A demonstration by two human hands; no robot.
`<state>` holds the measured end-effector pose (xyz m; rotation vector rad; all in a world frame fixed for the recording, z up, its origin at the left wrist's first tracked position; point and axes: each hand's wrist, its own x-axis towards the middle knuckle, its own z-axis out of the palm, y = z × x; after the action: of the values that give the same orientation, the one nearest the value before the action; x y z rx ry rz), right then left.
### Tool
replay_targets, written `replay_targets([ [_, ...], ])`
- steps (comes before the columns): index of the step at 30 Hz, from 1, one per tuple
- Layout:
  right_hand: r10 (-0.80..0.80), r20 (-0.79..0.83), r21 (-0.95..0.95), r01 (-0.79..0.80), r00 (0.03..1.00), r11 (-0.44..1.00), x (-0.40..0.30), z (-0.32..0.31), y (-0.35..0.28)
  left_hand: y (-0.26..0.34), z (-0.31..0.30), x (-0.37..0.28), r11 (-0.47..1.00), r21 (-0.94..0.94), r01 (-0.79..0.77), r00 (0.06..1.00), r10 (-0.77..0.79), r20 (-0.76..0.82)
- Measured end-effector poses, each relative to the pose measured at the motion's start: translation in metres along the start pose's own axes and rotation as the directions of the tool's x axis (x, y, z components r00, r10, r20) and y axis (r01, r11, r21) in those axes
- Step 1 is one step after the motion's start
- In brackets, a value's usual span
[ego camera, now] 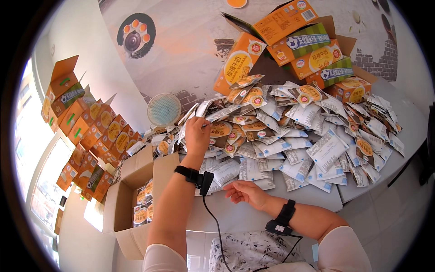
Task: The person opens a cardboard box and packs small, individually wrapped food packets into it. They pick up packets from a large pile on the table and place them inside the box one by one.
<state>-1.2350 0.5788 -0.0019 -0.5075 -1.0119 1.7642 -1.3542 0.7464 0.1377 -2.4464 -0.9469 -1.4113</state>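
Note:
My left hand (197,136) reaches to the left part of a large heap of sealed milk pouches (265,132). Its fingertips meet the pouches there, but the back of the hand hides whether they grip one. Some pouches lie brown and orange side up, others show white with grey and blue print. My right hand (247,194) hovers by the heap's near edge, palm turned inward, fingers loosely apart and holding nothing. Left of my left forearm, an opened cardboard carton (127,204) contains several upright pouches (141,214).
Orange printed milk boxes (289,40) are stacked behind the heap, and more boxes (102,119) at the left by the window. A small round fan (164,109) stands against the wall. Black straps on both wrists trail cables (215,221) over the front edge of the grey table (210,217).

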Motion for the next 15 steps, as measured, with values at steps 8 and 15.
replay_targets([
  [8, -0.007, -0.011, 0.001, 0.007, 1.0, 1.0, 0.002, -0.003, 0.002, 0.013, -0.018, 0.014, 0.964, -0.259, -0.052, 0.979, -0.001, -0.202],
  [15, -0.016, -0.024, -0.011, 0.016, 1.0, 1.0, 0.001, -0.002, -0.001, 0.042, -0.074, 0.013, 0.782, -0.61, 0.129, 0.949, -0.276, -0.152],
])
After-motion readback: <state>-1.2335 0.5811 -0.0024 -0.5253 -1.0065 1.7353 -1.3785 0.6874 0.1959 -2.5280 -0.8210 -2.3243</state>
